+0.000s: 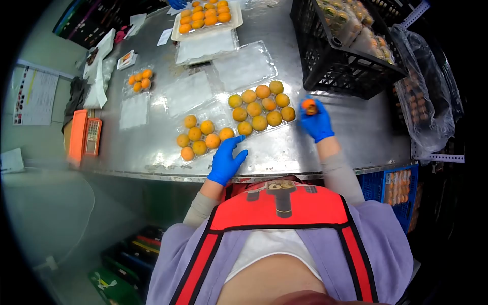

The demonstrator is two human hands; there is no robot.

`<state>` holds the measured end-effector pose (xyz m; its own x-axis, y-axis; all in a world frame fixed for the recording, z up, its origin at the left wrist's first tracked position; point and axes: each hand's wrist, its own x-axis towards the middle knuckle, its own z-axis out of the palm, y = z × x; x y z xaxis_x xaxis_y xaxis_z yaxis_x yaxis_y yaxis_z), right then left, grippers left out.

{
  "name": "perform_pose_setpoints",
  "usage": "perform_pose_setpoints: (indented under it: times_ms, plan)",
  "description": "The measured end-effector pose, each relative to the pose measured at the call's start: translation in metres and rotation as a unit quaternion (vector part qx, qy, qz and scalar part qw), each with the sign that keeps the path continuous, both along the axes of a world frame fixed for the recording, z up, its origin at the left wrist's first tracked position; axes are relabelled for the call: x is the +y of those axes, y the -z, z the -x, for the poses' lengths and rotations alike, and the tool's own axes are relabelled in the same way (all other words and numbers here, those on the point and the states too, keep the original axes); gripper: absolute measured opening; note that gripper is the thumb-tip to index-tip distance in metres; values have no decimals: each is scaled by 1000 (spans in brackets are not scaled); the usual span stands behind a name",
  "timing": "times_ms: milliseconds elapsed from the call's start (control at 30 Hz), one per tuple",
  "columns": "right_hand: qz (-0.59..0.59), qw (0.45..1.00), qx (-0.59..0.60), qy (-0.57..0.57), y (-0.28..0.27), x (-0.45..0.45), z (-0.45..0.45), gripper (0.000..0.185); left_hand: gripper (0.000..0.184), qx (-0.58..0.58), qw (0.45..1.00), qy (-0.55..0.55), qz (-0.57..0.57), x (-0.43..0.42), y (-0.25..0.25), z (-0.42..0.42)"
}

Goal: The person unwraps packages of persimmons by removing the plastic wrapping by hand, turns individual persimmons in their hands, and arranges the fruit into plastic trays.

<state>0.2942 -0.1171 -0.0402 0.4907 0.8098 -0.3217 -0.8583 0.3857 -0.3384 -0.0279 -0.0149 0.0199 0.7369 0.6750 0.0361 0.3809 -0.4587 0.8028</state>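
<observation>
My left hand (226, 160), in a blue glove, is at the near edge of two clear plastic trays with its fingers apart. Its fingertips are close to a fruit at the tray corner; I cannot tell whether they touch. My right hand (316, 122), also gloved in blue, grips a deep orange persimmon (309, 106) with dark marks, right of the trays. Rows of yellow-orange persimmons (259, 122) fill the right tray. More persimmons (194, 133) sit in the left tray, partly filling it. Open clear lids (245, 63) lie behind the trays.
A black crate (351, 68) of packed clamshells stands back right. At the back, a filled pack rests on a white tray (235, 21), near another person's blue-gloved hand (178, 4). A smaller fruit pack (140, 80) and an orange scale (79, 134) are leftward. A blue crate (414, 190) sits lower right.
</observation>
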Motion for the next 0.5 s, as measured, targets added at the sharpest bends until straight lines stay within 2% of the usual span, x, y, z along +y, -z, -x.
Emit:
perform_pose_setpoints:
  times_ms: [33,67,100,133,167,200,233,300,333,367,433,500]
  plan:
    - [40,991,-109,60,18,-21,-25,18,44,-7,1000,-2,1,3,0,3]
    - [22,991,-80,105,51,-48,-68,16,45,-12,1000,-5,3,5,1,6]
    - [239,925,-193,223,25,-65,-77,17,45,-9,1000,-10,6,7,1,10]
    - [364,822,-310,311,32,-81,-104,26,45,0,1000,-18,1,9,1,13]
    - [459,646,-482,373,39,-98,-123,32,45,8,1000,-24,-4,9,1,15]
    - [519,423,-620,409,43,-113,-137,38,46,1,1000,-28,0,10,5,17]
    - [519,422,-620,409,48,-126,-147,38,46,0,1000,-29,1,10,6,19]
    - [619,347,-671,215,50,-146,-154,47,46,25,999,-32,9,9,7,20]
    - [626,260,-704,210,46,-148,-156,46,46,25,999,-32,12,7,7,19]
    - [625,258,-706,208,42,-148,-158,46,46,11,999,-31,22,5,8,19]
    - [515,348,-745,240,-21,-112,-110,45,47,0,999,-32,36,-2,10,20]
    - [360,434,-795,222,-12,-78,-71,41,46,20,998,-20,59,-7,13,17]
